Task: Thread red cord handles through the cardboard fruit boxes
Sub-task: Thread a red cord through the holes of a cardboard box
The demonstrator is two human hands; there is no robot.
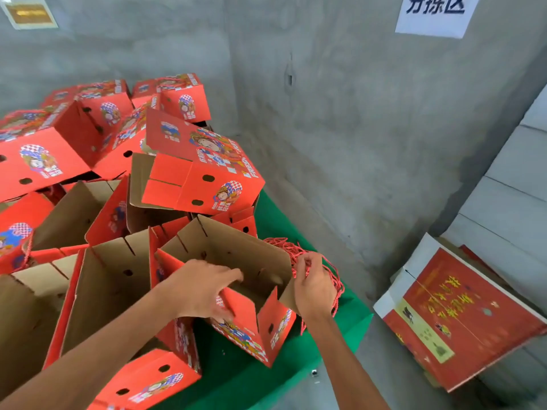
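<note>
An open red cardboard fruit box (236, 261) with a brown inside stands on the green table (340, 318) in front of me. My left hand (204, 288) reaches into the box over its near wall, fingers spread against the cardboard. My right hand (310, 285) is at the box's right end, pinching a red cord (299, 269) from a bundle of red cords (334, 279) that lies just to the right of the box. The box walls show small punched holes.
Many more red fruit boxes (189, 161) are heaped on the table behind and to the left, some open, some folded. A grey concrete wall (370, 128) stands behind. Flat red printed cartons (461, 318) lean on the floor at right.
</note>
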